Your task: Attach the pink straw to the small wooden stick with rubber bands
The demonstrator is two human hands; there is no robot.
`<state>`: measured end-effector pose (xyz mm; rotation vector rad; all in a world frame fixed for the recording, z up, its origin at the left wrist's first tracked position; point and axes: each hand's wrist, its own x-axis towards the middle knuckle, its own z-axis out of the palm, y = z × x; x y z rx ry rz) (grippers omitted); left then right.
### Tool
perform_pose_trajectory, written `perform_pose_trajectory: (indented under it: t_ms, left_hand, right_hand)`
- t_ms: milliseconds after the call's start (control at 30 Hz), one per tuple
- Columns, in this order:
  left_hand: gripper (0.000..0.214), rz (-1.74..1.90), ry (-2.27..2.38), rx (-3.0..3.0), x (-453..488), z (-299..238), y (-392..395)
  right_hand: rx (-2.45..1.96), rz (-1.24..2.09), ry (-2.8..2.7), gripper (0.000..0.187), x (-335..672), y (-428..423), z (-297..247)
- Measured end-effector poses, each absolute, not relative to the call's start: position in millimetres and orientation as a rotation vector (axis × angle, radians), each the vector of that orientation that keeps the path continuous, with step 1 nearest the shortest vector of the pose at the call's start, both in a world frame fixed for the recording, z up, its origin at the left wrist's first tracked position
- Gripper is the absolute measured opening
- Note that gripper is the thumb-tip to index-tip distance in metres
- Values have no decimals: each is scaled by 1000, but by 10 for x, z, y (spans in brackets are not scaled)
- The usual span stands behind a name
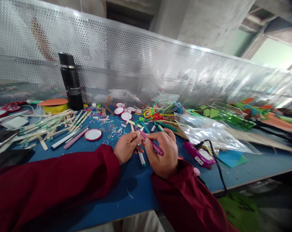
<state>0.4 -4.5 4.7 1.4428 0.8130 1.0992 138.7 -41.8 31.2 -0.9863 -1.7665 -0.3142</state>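
Note:
My right hand (164,151) is closed around a purple marker (157,148), which slants across the fingers with one end toward my left hand. My left hand (126,146) is pinched closed on a narrow craft stick (137,127), partly hidden by the fingers. The two hands almost meet, and the marker's far end is close to the stick; whether they touch I cannot tell. Beneath the hands, a white marker with a green end (142,159) lies on the blue table (138,196). Left of my left hand is a red-rimmed white lid (93,135).
Pink and white markers (76,138) and many craft sticks (43,126) lie left. A black bottle (72,82) stands before the perforated metal screen (136,58). Small rubber bands (115,132) are scattered centrally. A purple corded device (200,155) and clear plastic bag (208,132) lie right.

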Motion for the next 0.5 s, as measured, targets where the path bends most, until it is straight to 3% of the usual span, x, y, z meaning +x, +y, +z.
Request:
perform_pose_trajectory:
  t_ms: [500]
  left_hand:
    - [31, 1082, 845, 1453, 1, 33, -30]
  right_hand:
    - [-968, -305, -1772, 5, 1420, -408, 294]
